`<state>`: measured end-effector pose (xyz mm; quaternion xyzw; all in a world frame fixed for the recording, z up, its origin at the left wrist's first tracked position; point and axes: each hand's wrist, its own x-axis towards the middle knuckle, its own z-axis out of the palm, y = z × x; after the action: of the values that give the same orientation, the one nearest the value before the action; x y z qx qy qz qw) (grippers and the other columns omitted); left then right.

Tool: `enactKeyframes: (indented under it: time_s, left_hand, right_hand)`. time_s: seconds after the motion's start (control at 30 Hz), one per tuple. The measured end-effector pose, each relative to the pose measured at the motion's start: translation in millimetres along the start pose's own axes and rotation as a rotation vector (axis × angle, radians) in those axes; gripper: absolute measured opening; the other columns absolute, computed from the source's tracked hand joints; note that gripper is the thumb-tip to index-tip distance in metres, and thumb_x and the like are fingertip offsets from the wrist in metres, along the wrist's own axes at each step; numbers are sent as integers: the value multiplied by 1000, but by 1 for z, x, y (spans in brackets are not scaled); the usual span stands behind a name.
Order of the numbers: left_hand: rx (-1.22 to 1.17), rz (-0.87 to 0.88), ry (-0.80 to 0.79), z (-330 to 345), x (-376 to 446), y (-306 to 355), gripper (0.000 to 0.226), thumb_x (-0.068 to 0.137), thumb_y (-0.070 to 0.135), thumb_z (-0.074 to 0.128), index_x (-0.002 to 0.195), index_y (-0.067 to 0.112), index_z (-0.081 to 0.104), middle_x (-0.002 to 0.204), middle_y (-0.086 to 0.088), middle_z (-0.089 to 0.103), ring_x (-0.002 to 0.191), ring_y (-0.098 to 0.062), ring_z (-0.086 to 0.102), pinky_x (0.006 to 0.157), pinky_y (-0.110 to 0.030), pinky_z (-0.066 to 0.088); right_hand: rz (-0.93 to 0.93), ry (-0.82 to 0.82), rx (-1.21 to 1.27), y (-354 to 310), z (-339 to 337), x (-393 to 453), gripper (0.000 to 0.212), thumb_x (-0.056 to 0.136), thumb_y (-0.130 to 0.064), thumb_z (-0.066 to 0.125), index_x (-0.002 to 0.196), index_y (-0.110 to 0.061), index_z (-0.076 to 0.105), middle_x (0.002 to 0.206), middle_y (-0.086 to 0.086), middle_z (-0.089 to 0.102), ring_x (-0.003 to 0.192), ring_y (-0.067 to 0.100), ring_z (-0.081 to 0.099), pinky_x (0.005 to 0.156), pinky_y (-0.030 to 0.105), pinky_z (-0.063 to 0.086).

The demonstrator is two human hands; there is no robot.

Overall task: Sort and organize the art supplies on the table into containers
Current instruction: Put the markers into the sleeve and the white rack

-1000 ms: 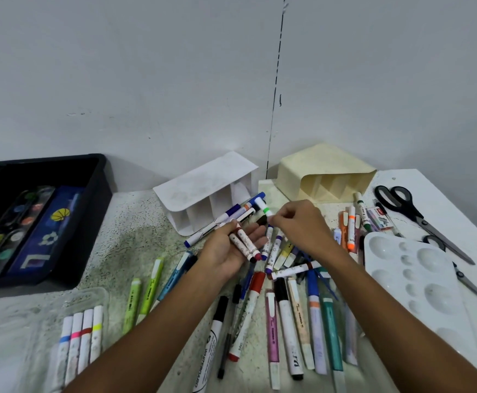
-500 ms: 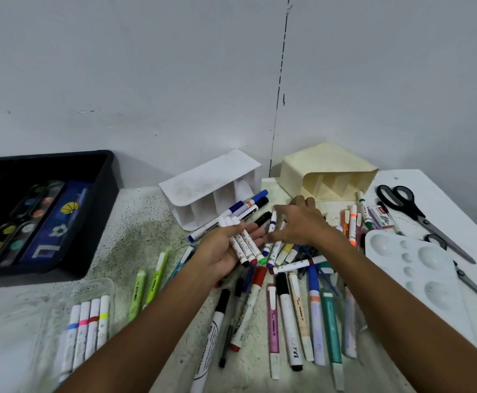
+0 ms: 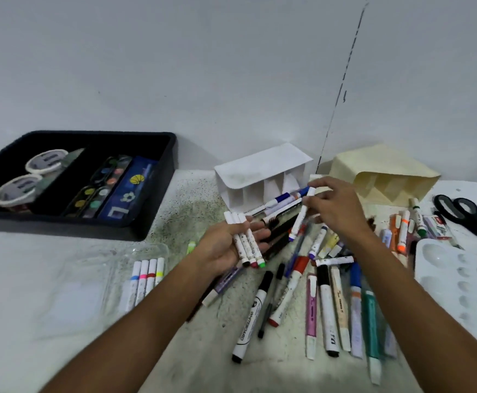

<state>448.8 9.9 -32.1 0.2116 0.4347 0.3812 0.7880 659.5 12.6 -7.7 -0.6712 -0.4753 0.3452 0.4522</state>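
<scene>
Left hand: left hand (image 3: 229, 243) palm up over the table centre, fingers loosely cupped around three white markers (image 3: 245, 241) lying side by side across the palm; their coloured ends (dark, red, green) point toward the near side.
Right hand: right hand (image 3: 336, 205) raised just right of the left, thumb and fingertips pinching a white marker with blue tip (image 3: 301, 214), held tilted, blue end down and toward the left hand.
Loose pile: mixed markers and pens (image 3: 326, 293) scattered on the speckled table (image 3: 186, 219) beneath and near of both hands; a black-capped whiteboard marker (image 3: 250, 319) lies at the pile's near left edge.
Clear tray: clear plastic tray (image 3: 89, 279) near left, four white markers (image 3: 146, 275) in a row inside at its right side.
Organisers: white organiser (image 3: 260, 171) and cream organiser (image 3: 382, 171) on their sides at the far edge against the wall, openings facing near.
Black bin: black bin (image 3: 157, 194) far left, holding two round tubs (image 3: 30, 177) and paint sets (image 3: 109, 188).
Right edge: white palette (image 3: 458, 279) near right; black scissors (image 3: 464, 214) far of it.
</scene>
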Motion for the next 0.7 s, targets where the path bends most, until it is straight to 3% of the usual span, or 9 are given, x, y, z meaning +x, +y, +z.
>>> enactKeyframes:
  time_s: [0.2,0.37,0.6,0.7]
  left_hand:
    - [22,60,-13,-61,-43,15,16,98,-4,38,105,-1,53,92,-19,70,76,-31,72,70,-47,59]
    - [82,129,40,-126,-81,33,19,98,-5,39,110,-3,53,94,-21,70,82,-32,71,73,-45,60]
    - [63,114,110,-204,-120,55,20,98,-3,40,113,-3,53,102,-24,70,86,-34,71,70,-43,61]
    - [76,121,112,-228,-129,57,22,97,-4,41,117,-3,52,103,-25,70,89,-35,71,78,-47,59]
  right_hand:
    - [-10,-226,75,-27,73,-35,27,82,-3,73,107,-9,66,77,13,71,61,20,66,58,37,54]
    - [-51,-366,66,-42,134,-66,25,83,0,71,107,-5,66,73,20,70,51,15,65,44,23,48]
    - [-55,-534,-25,-58,221,-102,26,83,-1,71,108,-5,65,74,20,71,59,24,67,52,30,54]
    - [-46,-535,-76,-62,250,-113,24,82,0,72,103,-5,62,76,24,69,54,22,65,49,29,53]
